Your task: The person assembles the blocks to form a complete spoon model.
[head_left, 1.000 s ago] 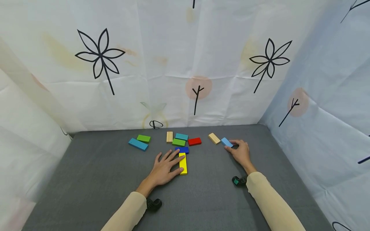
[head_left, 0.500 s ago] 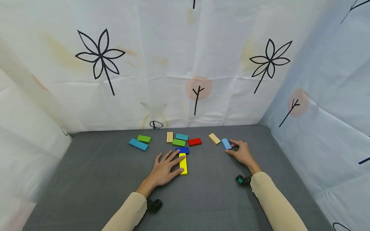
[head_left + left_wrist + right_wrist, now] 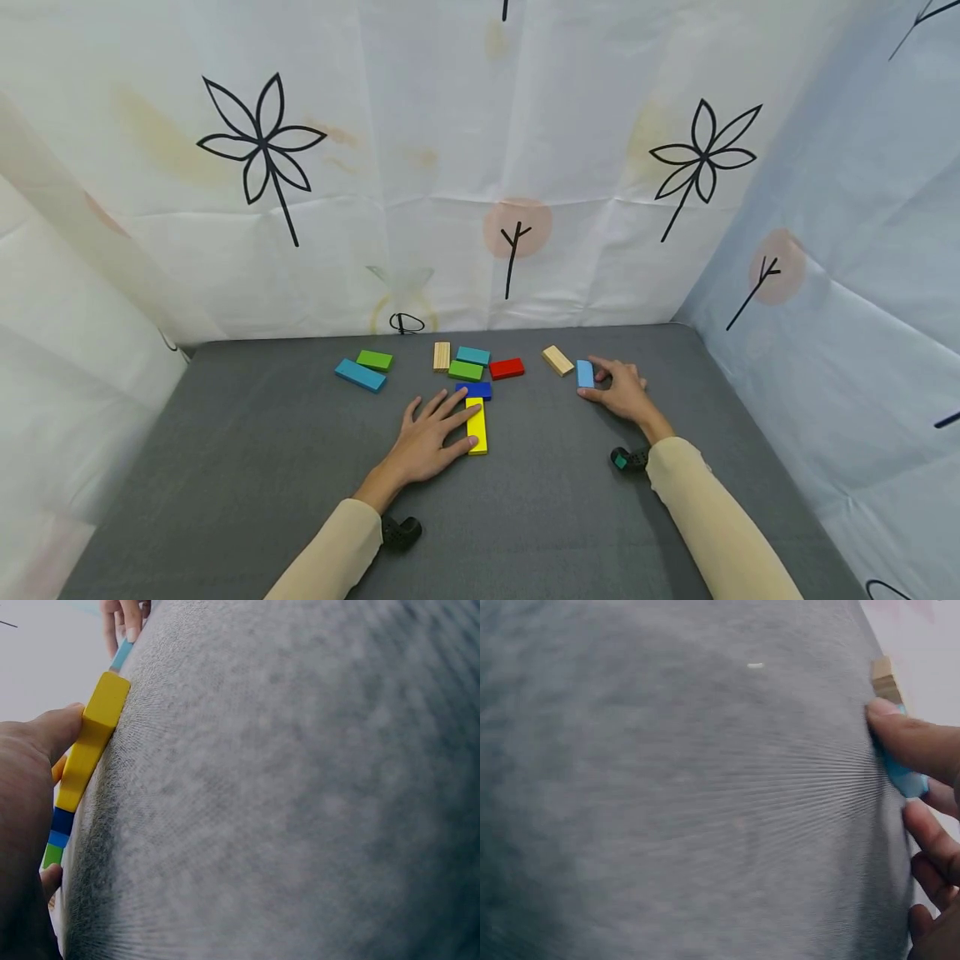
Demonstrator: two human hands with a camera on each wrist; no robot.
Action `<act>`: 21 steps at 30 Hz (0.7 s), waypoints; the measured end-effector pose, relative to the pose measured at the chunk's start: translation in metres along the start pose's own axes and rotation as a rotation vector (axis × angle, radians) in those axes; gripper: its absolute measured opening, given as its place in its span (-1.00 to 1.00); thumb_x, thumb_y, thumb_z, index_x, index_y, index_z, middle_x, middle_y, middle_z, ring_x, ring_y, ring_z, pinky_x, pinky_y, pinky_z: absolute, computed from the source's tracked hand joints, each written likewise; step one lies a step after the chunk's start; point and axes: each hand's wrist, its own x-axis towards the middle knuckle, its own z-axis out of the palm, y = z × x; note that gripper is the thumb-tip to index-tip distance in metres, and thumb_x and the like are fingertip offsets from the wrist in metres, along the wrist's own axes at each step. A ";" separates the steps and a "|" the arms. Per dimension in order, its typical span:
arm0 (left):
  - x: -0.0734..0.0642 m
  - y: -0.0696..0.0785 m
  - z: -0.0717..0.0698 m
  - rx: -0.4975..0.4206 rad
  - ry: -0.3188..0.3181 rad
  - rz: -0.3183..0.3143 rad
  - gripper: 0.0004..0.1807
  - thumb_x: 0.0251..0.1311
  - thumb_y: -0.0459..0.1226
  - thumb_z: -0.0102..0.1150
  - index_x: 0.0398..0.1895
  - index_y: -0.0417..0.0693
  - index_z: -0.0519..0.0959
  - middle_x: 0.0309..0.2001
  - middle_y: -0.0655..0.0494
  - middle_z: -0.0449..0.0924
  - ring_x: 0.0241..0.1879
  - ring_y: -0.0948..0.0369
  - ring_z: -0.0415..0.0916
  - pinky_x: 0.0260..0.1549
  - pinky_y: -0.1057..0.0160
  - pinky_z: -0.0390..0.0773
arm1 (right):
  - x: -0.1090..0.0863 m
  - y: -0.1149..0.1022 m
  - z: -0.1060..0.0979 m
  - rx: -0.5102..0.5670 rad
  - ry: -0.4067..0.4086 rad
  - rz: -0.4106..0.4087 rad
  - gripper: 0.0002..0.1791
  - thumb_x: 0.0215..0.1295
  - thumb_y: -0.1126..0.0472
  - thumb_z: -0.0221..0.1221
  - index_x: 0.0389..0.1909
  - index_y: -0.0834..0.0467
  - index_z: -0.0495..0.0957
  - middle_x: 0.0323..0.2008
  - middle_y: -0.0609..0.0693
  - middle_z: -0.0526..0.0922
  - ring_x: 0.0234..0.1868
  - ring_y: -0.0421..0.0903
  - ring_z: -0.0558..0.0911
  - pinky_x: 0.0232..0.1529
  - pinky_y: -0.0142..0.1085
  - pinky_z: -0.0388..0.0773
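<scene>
My left hand (image 3: 422, 443) lies with spread fingers beside the yellow block (image 3: 477, 432), fingertips on it and on the dark blue block (image 3: 480, 390) at its far end. In the left wrist view the thumb meets the side of the yellow block (image 3: 96, 739). Over on the right, my right hand (image 3: 624, 393) pinches a light blue block (image 3: 585, 374) between thumb and forefinger, flat on the table. In the right wrist view the thumb partly hides that light blue block (image 3: 906, 780). A natural wood block (image 3: 557, 361) lies just left of it.
Behind the dark blue block sit a green block (image 3: 466, 372), a teal block (image 3: 473, 356), a red block (image 3: 507, 368) and a wooden block (image 3: 442, 357). Farther left are a second green block (image 3: 374, 360) and a longer blue block (image 3: 361, 375). A printed white cloth (image 3: 420, 183) borders the grey table (image 3: 525, 525).
The light blue block has turned from slanted to nearly straight, pointing away from me, under my right hand's fingers. My left hand stays in place.
</scene>
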 end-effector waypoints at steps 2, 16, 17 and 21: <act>0.000 0.000 0.000 0.000 0.001 0.000 -0.35 0.45 0.21 -0.03 0.55 0.33 0.29 0.62 0.20 -0.03 0.58 -0.06 -0.10 0.38 -0.39 -0.29 | 0.000 0.000 0.001 0.013 0.009 0.013 -0.21 0.20 0.08 0.46 0.40 0.27 0.41 -0.02 0.26 0.53 0.13 0.30 0.28 0.02 0.21 0.03; 0.001 -0.001 0.000 -0.003 0.002 0.005 -0.34 0.45 0.21 -0.03 0.55 0.34 0.28 0.62 0.21 -0.03 0.58 -0.05 -0.11 0.39 -0.38 -0.28 | -0.012 -0.008 0.002 0.058 0.017 0.021 -0.23 0.22 0.10 0.45 0.39 0.28 0.40 0.34 0.38 0.37 0.37 0.38 0.16 0.28 0.37 -0.03; 0.001 -0.001 0.000 -0.005 0.006 0.008 -0.35 0.45 0.21 -0.02 0.55 0.33 0.29 0.62 0.20 -0.02 0.58 -0.06 -0.10 0.39 -0.39 -0.27 | -0.014 -0.010 0.003 0.062 0.024 0.017 -0.22 0.20 0.09 0.46 0.39 0.28 0.41 0.34 0.38 0.38 0.37 0.37 0.18 0.28 0.37 -0.02; 0.001 0.000 -0.001 -0.009 0.015 0.012 -0.36 0.45 0.19 -0.01 0.54 0.31 0.32 0.61 0.17 0.01 0.57 -0.08 -0.08 0.38 -0.41 -0.26 | -0.022 -0.022 0.011 0.073 0.048 -0.038 -0.23 0.15 0.08 0.50 0.35 0.26 0.46 0.28 0.34 0.45 0.31 0.34 0.28 0.26 0.36 0.10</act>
